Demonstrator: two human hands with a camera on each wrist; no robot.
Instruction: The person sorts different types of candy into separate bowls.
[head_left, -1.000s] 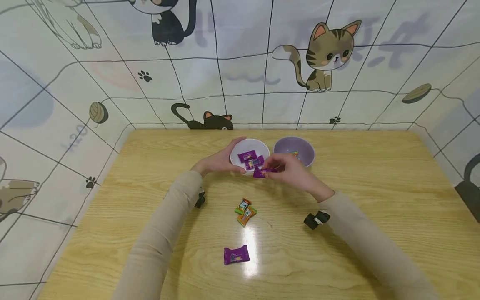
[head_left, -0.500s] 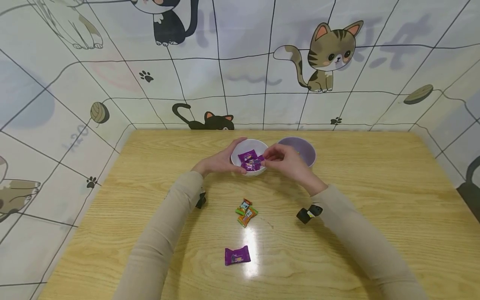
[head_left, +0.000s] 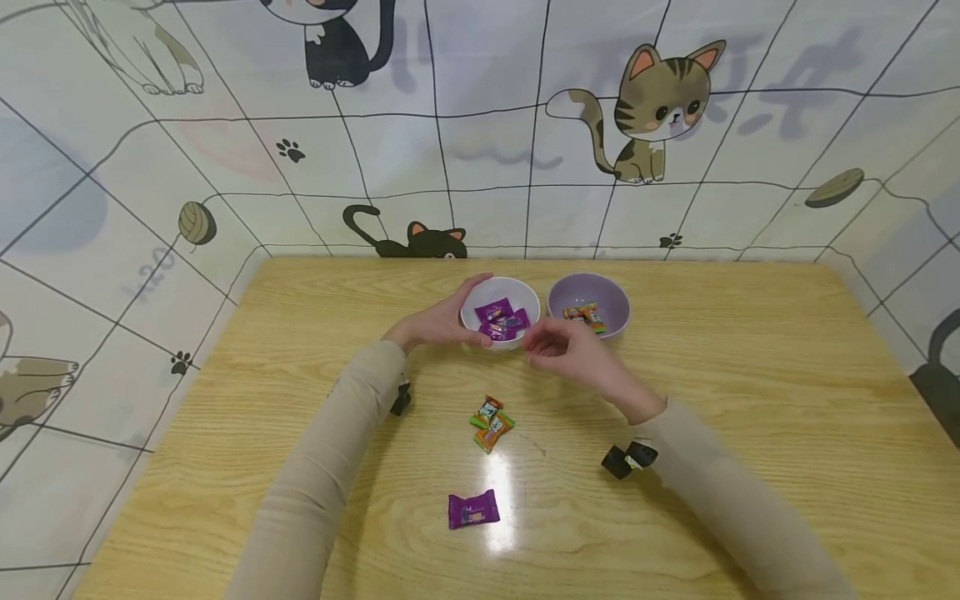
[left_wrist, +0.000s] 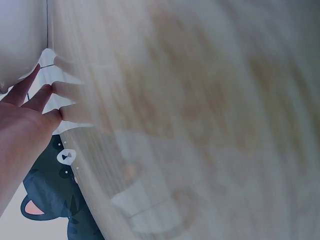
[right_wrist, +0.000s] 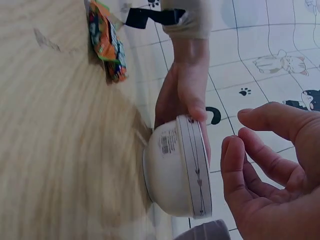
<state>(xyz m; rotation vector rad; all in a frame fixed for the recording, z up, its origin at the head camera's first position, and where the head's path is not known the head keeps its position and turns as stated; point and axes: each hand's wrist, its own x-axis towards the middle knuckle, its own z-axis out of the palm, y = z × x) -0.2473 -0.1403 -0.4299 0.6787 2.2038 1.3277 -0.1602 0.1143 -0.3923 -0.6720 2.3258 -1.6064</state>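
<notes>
My left hand [head_left: 438, 323] holds the white bowl [head_left: 498, 288] by its left side, thumb along the front rim and fingers round the back. Inside that bowl lie several purple-wrapped candies [head_left: 495, 311]. Just right of its front rim hovers my right hand [head_left: 581, 354], fingers loosely bent. The right wrist view shows a gap between that thumb and the fingers, with nothing in it. Behind the right hand stands the purple bowl [head_left: 576, 288], with orange-and-green wrapped candies [head_left: 592, 317] in it. The left wrist view catches only the edge of the white bowl [left_wrist: 22, 40] at the fingertips.
Two orange-and-green candies [head_left: 493, 432] lie overlapping on the wooden table [head_left: 750, 375], in front of the bowls. Closer to me lies one purple candy [head_left: 473, 510]. A cat-patterned sheet [head_left: 495, 167] rises behind the table's far edge and at its sides.
My right hand brought a purple candy to the white bowl, let it go inside, and drew back toward the front right. The left hand has stayed on the bowl.
</notes>
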